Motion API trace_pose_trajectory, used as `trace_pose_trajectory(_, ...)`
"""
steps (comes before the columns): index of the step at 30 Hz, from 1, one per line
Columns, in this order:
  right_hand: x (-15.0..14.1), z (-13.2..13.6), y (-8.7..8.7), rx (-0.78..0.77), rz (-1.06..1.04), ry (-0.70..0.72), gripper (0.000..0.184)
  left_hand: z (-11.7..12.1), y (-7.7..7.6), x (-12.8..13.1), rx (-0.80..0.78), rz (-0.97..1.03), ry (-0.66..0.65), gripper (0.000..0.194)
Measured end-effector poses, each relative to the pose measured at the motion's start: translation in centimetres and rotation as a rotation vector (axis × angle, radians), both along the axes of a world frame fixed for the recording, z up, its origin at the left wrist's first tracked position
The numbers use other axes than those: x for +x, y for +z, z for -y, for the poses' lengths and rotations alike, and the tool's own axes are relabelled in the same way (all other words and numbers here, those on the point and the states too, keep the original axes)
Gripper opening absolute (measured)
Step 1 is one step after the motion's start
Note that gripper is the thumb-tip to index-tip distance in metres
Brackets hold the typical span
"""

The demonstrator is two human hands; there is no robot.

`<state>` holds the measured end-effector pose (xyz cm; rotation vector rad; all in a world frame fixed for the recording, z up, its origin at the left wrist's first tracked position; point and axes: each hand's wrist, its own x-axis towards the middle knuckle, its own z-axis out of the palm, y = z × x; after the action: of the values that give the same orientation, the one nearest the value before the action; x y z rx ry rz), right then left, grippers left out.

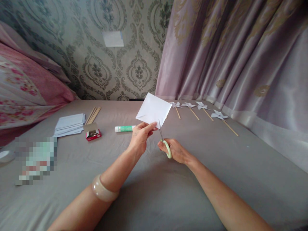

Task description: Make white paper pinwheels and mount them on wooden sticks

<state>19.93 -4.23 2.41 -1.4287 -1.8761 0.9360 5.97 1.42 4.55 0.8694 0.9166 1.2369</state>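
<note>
My left hand pinches the lower edge of a square sheet of white paper, which is held up off the surface with one corner pointing upward. A slit or crease shows near its left corner. In my right hand is a pair of scissors with pale green handles. Their blades point up and lie at the paper's lower corner, close to my left thumb. A glue stick with a green label lies just behind my left hand, partly covered by it.
Several paper pinwheels on sticks lie at the back right. At the left are a stack of white paper, several wooden sticks, a small open red box with small metal pieces, and a blurred packet. A curtain borders the right.
</note>
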Motion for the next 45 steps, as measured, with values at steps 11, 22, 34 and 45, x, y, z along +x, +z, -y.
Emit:
trace_pose_trajectory(11, 0.17, -0.14, -0.18, -0.025, -0.046, -0.009, 0.063, -0.05, 0.02, -0.06, 0.0, 0.002, -0.01, 0.028)
trace_pose_trajectory(22, 0.1, -0.13, -0.23, -0.028, -0.053, -0.039, 0.058, 0.08, 0.08, 0.01, 0.0, 0.009, -0.005, 0.027)
trace_pose_trajectory(34, -0.17, -0.05, -0.11, -0.063, -0.08, -0.125, 0.053, 0.03, 0.14, 0.0, -0.011, 0.021, 0.0, 0.028)
trace_pose_trajectory(45, -0.54, 0.01, -0.33, -0.034, -0.092, -0.188, 0.045, 0.15, 0.24, -0.01, 0.009, 0.006, 0.01, 0.028)
